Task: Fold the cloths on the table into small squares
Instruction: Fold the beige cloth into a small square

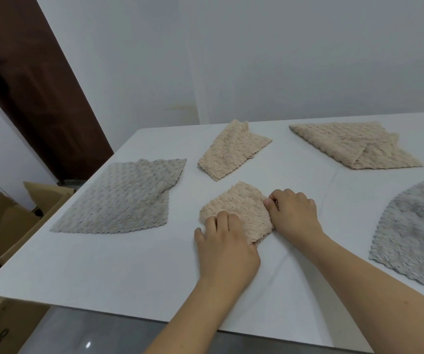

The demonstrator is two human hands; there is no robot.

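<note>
Near the table's [129, 272] middle, the left hand [225, 241] pressed flat and the right hand [293, 213] pinched the nearly square beige cloth [239, 205], while four cloths farther out looked only partly folded or unfolded.

Small folded beige cloth [239, 208]: plush, bumpy fleece, matt. Flat grey cloth near left edge of desk [121, 198]: same dimpled pile, scalloped hem. Grey cloth at right edge [417, 233]: fuzzier, mottled. White desk [103, 272]: smooth, faint sheen. Brown cardboard boxes [4, 226]: matt. Grey floor [83, 335]: glossy.
</note>
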